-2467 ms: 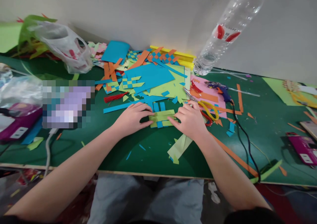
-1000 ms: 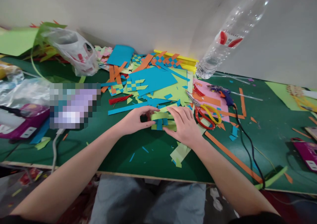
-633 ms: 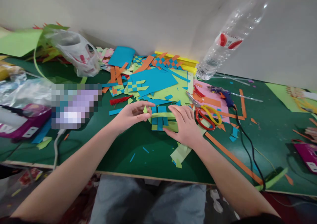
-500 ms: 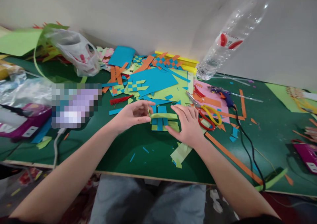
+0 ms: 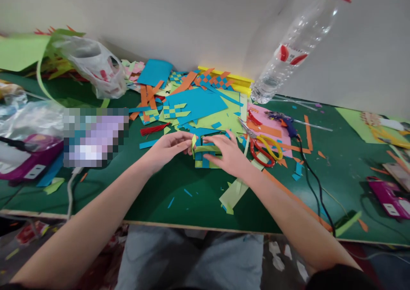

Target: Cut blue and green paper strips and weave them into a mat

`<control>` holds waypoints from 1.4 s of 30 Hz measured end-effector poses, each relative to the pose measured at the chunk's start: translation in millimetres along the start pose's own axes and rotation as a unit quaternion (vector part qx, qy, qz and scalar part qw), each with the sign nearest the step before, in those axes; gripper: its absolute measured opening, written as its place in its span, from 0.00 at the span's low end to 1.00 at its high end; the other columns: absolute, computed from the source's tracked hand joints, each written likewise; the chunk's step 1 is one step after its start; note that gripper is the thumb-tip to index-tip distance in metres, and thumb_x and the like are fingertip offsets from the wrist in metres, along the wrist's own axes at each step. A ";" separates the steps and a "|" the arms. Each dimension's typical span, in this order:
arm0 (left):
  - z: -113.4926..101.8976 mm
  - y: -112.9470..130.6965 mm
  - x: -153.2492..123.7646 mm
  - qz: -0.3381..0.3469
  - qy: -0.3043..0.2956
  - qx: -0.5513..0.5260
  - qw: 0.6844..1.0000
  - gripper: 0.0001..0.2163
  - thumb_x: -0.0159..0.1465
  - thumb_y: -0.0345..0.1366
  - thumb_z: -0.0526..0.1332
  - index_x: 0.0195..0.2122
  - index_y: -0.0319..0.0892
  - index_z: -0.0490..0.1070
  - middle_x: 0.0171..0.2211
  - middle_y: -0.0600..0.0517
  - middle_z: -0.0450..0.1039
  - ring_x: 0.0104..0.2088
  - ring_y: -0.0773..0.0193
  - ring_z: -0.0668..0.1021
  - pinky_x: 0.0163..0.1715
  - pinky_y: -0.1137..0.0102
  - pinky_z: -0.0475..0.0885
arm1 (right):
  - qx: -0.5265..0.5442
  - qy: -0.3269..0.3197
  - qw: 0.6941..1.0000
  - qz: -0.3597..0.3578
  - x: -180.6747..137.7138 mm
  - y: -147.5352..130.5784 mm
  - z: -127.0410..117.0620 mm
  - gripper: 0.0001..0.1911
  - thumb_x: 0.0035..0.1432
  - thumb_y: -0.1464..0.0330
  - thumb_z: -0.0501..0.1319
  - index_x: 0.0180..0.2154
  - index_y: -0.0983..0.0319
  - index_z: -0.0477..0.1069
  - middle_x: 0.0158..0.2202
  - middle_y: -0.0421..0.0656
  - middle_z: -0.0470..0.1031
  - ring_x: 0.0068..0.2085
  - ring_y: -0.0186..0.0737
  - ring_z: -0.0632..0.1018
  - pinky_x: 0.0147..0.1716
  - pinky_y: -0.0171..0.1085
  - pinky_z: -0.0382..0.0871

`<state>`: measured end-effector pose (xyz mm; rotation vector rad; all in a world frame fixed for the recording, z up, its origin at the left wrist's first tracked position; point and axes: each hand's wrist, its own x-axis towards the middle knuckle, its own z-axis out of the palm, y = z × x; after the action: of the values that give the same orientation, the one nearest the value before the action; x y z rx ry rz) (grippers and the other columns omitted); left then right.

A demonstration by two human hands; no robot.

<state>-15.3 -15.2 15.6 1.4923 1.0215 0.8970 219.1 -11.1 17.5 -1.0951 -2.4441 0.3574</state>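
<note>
A small woven mat of blue and light green paper strips (image 5: pixel 205 156) lies on the green table (image 5: pixel 179 204) in front of me. My left hand (image 5: pixel 168 148) pinches the lifted end of a light green strip (image 5: pixel 194 141) at the mat's left edge. My right hand (image 5: pixel 226 154) lies over the mat's right half, its fingers spread and pressing the strips down. Part of the mat is hidden under that hand.
Behind the mat lies a heap of cut paper (image 5: pixel 198 104). Red and yellow scissors (image 5: pixel 262 147), a blue glue gun (image 5: pixel 286 122) with its black cord, and a tilted clear bottle (image 5: pixel 288 53) are to the right. A plastic bag (image 5: pixel 92 65) sits far left.
My left hand has lifted the end of a green strip from the mat's left side. My right hand has slid further left over the mat. The view has shifted slightly.
</note>
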 end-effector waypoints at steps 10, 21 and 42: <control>4.6 1.2 1.2 -0.021 0.005 -0.027 0.999 0.13 0.62 0.43 0.62 0.42 0.40 0.75 0.31 0.51 0.75 0.29 0.67 0.76 0.33 0.69 0.72 | 0.022 -0.147 0.988 0.041 37.8 7.1 -6.5 0.13 0.56 0.66 0.67 0.45 0.56 0.74 0.42 0.41 0.79 0.48 0.46 0.75 0.58 0.54 0.51; 6.5 6.8 0.6 -0.048 -0.001 -0.035 0.998 0.13 0.61 0.43 0.63 0.41 0.40 0.76 0.30 0.52 0.75 0.30 0.67 0.75 0.34 0.70 0.69 | -0.029 -0.121 0.992 0.013 45.9 9.1 -1.5 0.08 0.57 0.66 0.65 0.41 0.57 0.75 0.43 0.42 0.80 0.49 0.49 0.76 0.58 0.55 0.54; -12.1 1.8 0.7 0.010 0.030 0.231 0.972 0.14 0.62 0.45 0.61 0.43 0.41 0.75 0.34 0.50 0.76 0.32 0.65 0.75 0.33 0.72 0.71 | -0.055 -0.045 0.994 -0.086 6.3 15.8 18.0 0.33 0.66 0.51 0.50 0.63 0.65 0.58 0.67 0.49 0.61 0.67 0.48 0.61 0.70 0.57 0.31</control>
<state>-26.0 -10.6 19.2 1.8715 1.3245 0.7510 216.7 2.9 -2.7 -0.9204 -2.6426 0.2246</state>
